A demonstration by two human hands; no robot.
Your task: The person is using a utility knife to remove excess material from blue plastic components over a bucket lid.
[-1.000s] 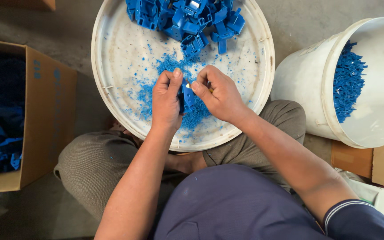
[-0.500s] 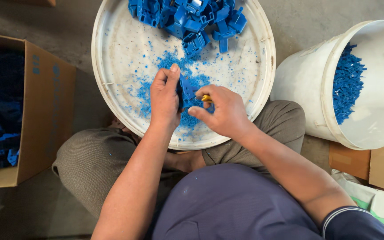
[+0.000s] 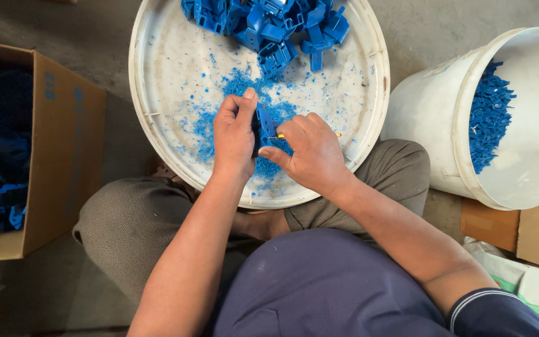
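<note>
Left hand grip closed on a blue plastic part above the white tray. Right hand pinches a small yellow-handled tool against it. Blue shavings below.

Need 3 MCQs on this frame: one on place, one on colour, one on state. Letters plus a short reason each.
1. Where does the pile of whole blue plastic parts lie?
A. at the far side of the round white tray
B. on the person's lap
C. on the floor between tray and box

2. What colour are the pieces in the white bucket?
A. red
B. blue
C. yellow

3. What is the left hand doing?
A. resting flat on the knee
B. reaching into the cardboard box
C. gripping a blue part over the tray

Answers:
1 A: the heap sits at the tray's far edge, beyond both hands.
2 B: the bucket's pieces are blue like the tray's.
3 C: its fingers close on the part, while the right hand holds a thin yellow-handled tool against it.
</note>
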